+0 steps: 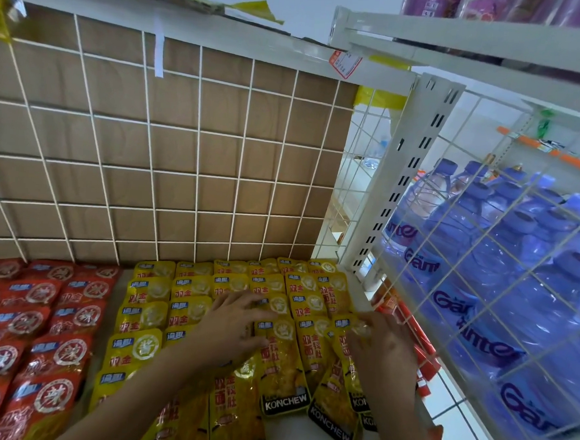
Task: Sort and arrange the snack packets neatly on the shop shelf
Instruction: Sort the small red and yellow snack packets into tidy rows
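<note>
Yellow snack packets (186, 302) lie in overlapping rows on the white shelf (355, 293), filling its right half. Red snack packets (35, 308) fill the left half in similar rows. My left hand (236, 322) rests flat with spread fingers on the yellow packets in the middle rows. My right hand (382, 350) lies over the rightmost row, and its fingertips pinch the top edge of a yellow packet (344, 330) there. The front packets show black KONCHEW bands (286, 405).
A white wire grid (156, 148) over brown board backs the shelf. A slotted white upright (398, 179) and a wire side panel stand at the right. Behind that panel are blue-capped water bottles (505, 255). Another shelf (465, 43) overhangs above right.
</note>
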